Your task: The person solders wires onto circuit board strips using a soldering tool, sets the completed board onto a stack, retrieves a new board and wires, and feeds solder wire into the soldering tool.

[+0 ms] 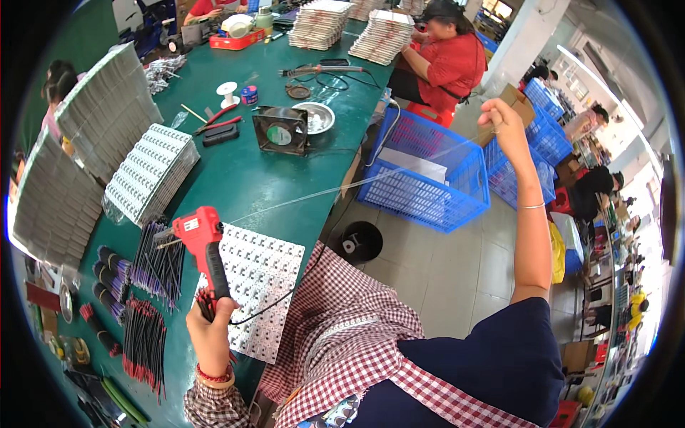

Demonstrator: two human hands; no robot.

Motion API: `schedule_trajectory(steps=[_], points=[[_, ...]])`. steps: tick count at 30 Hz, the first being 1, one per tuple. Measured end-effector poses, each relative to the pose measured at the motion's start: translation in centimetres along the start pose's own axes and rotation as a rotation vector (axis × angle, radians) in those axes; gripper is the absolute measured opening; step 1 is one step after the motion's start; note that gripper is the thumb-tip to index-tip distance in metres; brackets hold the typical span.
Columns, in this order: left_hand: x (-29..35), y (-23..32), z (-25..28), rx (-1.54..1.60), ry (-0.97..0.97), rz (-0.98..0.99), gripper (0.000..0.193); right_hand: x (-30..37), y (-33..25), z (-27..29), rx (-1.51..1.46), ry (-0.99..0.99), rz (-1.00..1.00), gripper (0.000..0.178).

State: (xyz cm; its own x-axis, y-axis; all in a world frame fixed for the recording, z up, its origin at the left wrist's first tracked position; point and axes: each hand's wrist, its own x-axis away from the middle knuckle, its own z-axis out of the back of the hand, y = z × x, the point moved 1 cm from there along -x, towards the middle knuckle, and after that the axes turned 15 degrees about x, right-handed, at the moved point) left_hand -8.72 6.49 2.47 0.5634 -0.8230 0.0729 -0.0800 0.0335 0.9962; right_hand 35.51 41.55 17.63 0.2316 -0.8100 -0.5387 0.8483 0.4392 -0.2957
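My left hand [209,334] is closed round the lower handle of a red and black soldering gun [200,235], with the ends of several thin wires showing by the fingers. The gun's tip points left. Below the gun lies a white sheet of small circuit boards [260,285] at the table's edge. My right hand [504,127] is raised high on the right, fingers curled together. From it a thin shiny strand [335,190] runs slanting down to the left, towards the gun. Where the strand ends near the gun is hard to make out.
Bundles of black and red wires [145,342] and a stack of white boards [151,171] stand on the green table [214,164]. A small fan [281,130] and a metal bowl [316,116] are farther back. Blue crates [428,203] and a seated co-worker [449,64] are beyond.
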Motion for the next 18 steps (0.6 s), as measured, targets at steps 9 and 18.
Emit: schedule_trajectory(steps=[9, 18], points=[[-0.4, -0.2, 0.6, 0.033, 0.014, 0.001, 0.022, 1.7, -1.7, 0.4, -0.27, -0.314, 0.106, 0.017], [-1.3, -0.6, 0.8, 0.232, 0.139, -0.006, 0.031, 3.6, -3.7, 3.7, -0.712, -1.164, 0.429, 0.027]])
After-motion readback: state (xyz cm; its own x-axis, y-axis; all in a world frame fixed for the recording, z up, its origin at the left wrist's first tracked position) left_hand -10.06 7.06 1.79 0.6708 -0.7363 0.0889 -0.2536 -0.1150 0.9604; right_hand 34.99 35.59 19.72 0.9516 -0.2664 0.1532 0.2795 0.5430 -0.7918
